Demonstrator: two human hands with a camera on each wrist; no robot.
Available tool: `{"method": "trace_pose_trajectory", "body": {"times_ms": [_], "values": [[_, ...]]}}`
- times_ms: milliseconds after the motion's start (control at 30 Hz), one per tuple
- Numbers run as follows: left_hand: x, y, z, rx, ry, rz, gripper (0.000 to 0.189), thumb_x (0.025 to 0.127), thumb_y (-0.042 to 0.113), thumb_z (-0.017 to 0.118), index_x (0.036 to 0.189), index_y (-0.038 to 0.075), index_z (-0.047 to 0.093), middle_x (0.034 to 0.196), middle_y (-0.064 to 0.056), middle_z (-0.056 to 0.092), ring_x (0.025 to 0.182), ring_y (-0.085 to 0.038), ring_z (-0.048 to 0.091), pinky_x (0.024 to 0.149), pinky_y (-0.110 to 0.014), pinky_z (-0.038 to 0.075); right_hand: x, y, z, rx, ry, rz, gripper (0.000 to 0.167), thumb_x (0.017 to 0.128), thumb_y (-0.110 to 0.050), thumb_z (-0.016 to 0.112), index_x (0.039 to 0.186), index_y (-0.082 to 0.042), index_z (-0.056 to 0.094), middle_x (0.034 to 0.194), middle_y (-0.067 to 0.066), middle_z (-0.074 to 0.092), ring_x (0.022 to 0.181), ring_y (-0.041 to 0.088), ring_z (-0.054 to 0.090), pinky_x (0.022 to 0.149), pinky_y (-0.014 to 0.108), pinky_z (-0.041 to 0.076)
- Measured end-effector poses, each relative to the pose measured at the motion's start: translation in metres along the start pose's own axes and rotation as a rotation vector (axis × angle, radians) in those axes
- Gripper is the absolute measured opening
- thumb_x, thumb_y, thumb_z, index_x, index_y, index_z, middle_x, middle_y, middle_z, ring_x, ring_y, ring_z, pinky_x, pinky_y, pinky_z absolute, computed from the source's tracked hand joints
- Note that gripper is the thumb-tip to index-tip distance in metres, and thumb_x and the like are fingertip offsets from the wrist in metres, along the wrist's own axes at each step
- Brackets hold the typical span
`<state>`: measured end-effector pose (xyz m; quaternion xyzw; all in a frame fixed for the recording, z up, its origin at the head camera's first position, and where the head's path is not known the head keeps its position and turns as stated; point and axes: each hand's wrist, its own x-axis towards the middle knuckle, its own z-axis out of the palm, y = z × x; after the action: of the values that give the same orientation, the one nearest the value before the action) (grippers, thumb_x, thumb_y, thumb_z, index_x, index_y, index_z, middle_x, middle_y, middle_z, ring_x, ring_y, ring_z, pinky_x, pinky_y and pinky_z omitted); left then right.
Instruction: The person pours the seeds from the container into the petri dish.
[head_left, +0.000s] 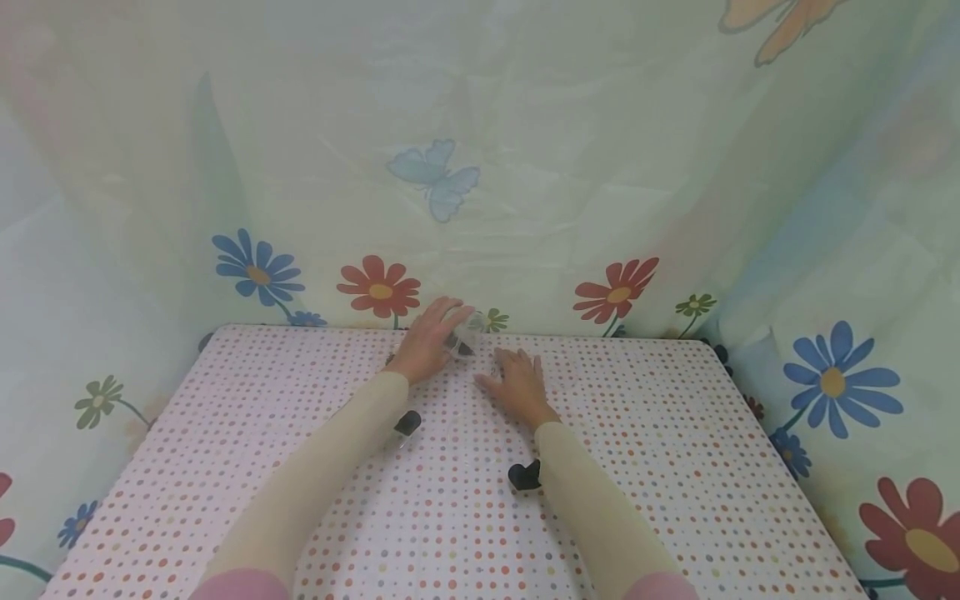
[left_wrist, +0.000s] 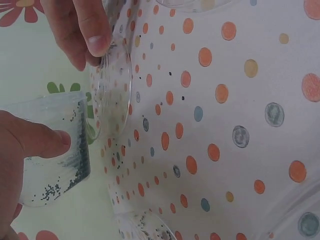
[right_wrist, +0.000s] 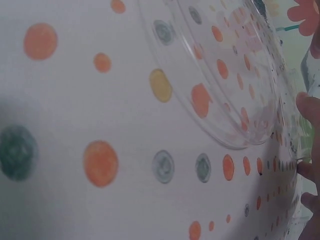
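Observation:
My left hand (head_left: 431, 342) grips a clear plastic cup (left_wrist: 55, 170) near the far edge of the table. The cup is tilted, and small black grains gather along its lower side. Just to the right, the thumb and fingers of my right hand (head_left: 521, 387) pinch the rim of a clear round dish (left_wrist: 115, 95) standing close to the cup. A second clear dish (left_wrist: 150, 225), with black grains in it, shows at the bottom of the left wrist view. Another large clear dish (right_wrist: 225, 75) lies beside my right hand in the right wrist view.
A spotted cloth (head_left: 465, 517) covers the table, with a few loose black grains on it near the dishes. A flower-printed curtain (head_left: 315, 167) hangs right behind the table's far edge and along both sides.

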<state>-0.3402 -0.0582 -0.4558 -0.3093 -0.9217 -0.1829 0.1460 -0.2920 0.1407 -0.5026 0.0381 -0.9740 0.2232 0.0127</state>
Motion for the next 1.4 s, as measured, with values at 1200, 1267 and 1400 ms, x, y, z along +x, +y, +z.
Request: {"method": "trace_pose_trajectory", "body": {"times_ms": [1200,1267,1400], "values": [[0.0024,0.0038,0.0021,0.104,-0.028,0.124,0.081,0.08,-0.007,0.065,0.147,0.028,0.036,0.155,-0.002,0.033,0.149,-0.026,0.021,0.113,-0.05,0.037,-0.0018,-0.0015,-0.001,0.007,0.004,-0.003,0.074,0.09,-0.053,0.059,0.146,-0.008,0.041,0.149,0.015,0.045,0.146,0.037,0.026,0.121,0.058,0.005],[0.0025,0.0041,0.0019,0.115,-0.032,0.129,0.08,0.081,-0.007,0.065,0.147,0.028,0.036,0.155,-0.002,0.033,0.149,-0.026,0.021,0.114,-0.05,0.037,-0.0017,-0.0016,-0.0013,0.007,0.0,0.0,0.074,0.09,-0.054,0.059,0.146,-0.008,0.04,0.149,0.015,0.045,0.146,0.037,0.025,0.122,0.058,0.005],[0.0035,0.0047,0.0023,0.146,-0.053,0.13,0.079,0.082,-0.005,0.064,0.148,0.028,0.036,0.156,-0.001,0.032,0.15,-0.025,0.019,0.115,-0.049,0.035,-0.0015,-0.002,-0.0021,0.0,-0.009,0.004,0.075,0.091,-0.055,0.057,0.147,-0.009,0.039,0.15,0.014,0.043,0.147,0.036,0.024,0.122,0.057,0.004]]}}
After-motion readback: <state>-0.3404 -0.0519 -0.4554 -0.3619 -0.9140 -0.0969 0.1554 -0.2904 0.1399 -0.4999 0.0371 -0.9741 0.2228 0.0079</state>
